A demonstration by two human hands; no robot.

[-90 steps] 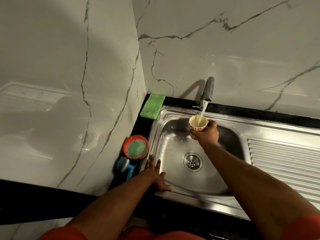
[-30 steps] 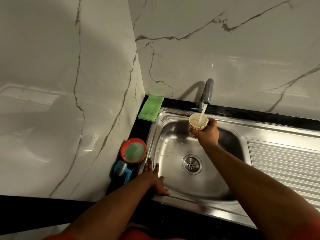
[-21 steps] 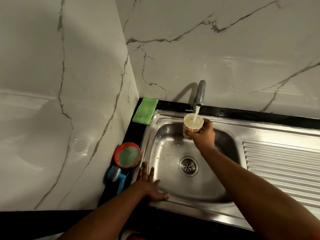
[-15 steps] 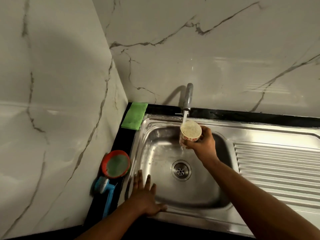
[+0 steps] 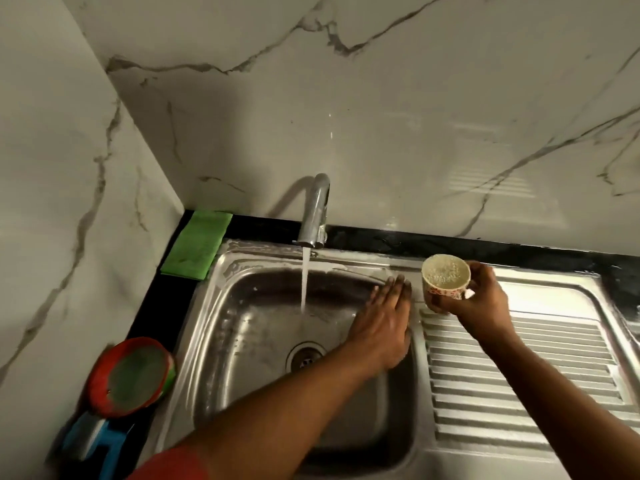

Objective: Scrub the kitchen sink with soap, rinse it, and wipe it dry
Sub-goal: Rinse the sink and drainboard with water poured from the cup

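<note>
The steel sink (image 5: 228, 327) has a round drain (image 5: 304, 355) and white soap traces along its back rim. Water runs from the tap (image 5: 317, 213) into the basin. My right hand (image 5: 474, 303) grips a small patterned cup (image 5: 445, 277) full of water, held upright over the near end of the ribbed drainboard (image 5: 519, 375). My left hand (image 5: 382, 327) reaches across the basin with straight fingers lying on the basin's right wall and rim.
A folded green cloth (image 5: 197, 245) lies on the black counter at the sink's back left corner. A red soap dish (image 5: 130, 375) with green soap and a blue scrubber (image 5: 95, 441) sit on the counter left of the sink. Marble walls stand behind and left.
My right hand carried the filled cup out from under the tap to the right, over the drainboard. My left hand left the sink's front left rim and crossed to the basin's right side.
</note>
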